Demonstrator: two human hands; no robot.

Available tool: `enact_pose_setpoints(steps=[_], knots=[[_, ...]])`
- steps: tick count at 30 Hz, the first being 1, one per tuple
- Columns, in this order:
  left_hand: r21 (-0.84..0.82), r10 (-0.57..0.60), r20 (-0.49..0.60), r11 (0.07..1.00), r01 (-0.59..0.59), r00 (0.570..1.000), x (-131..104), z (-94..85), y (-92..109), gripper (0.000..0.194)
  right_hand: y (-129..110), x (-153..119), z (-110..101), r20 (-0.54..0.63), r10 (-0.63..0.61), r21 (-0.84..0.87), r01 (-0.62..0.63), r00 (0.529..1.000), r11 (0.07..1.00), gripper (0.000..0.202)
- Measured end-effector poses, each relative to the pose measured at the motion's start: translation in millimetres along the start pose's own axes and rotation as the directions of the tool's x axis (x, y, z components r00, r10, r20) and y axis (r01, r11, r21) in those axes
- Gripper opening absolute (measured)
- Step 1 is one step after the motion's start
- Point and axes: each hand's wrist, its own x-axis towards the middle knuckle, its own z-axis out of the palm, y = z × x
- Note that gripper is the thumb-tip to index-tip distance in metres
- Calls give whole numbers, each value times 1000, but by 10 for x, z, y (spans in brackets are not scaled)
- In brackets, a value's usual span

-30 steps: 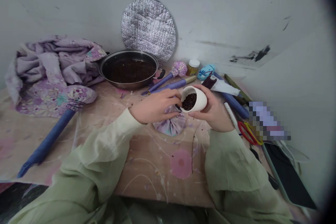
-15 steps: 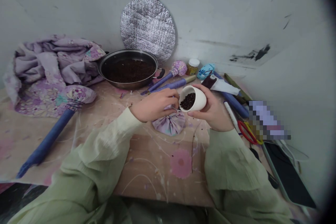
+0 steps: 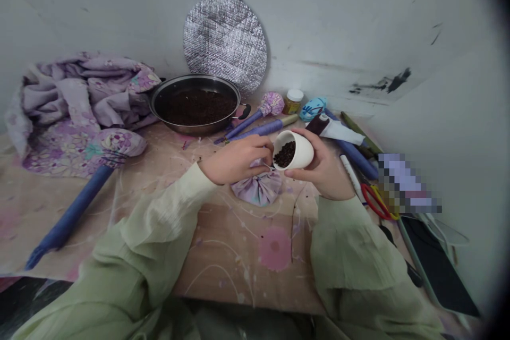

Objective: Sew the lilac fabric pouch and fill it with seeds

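My right hand (image 3: 324, 170) is wrapped round a white cup (image 3: 303, 151), tipped with its mouth toward the left. Dark brown grains (image 3: 285, 154) lie inside the cup, gathered low near its rim. Just left of the rim, my left hand (image 3: 243, 158) has its fingers closed on the gathered top of a small purple cloth pouch (image 3: 258, 188). The pouch rests on the table with its pleats fanned toward me. My left fingers partly hide its mouth.
A two-handled pan (image 3: 191, 128) of dark grains stands behind, before a round silver mat (image 3: 225, 42). Left lie bunched floral cloth (image 3: 59, 95) and a blue-wrapped stick (image 3: 75, 212) with a padded head. Right are red-and-yellow scissors (image 3: 376, 202), a marker (image 3: 353, 176) and a phone (image 3: 438, 265).
Hardly anything differs. The cup is still tilted at the pouch, and the grains in it sit slightly lower. Both hands have stayed nearly in place.
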Motion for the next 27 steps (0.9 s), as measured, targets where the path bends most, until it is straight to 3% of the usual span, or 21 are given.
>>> enact_pose_setpoints(steps=[22,27], knots=[[12,-29,18,1000,29,999,-10,-1,-29,17,-52,3,15,4,21,-18,-21,1000,1000,80],[-32,18,14,999,-17,1000,1,-2,-35,9,-23,9,21,-4,-26,-50,26,1000,998,82]])
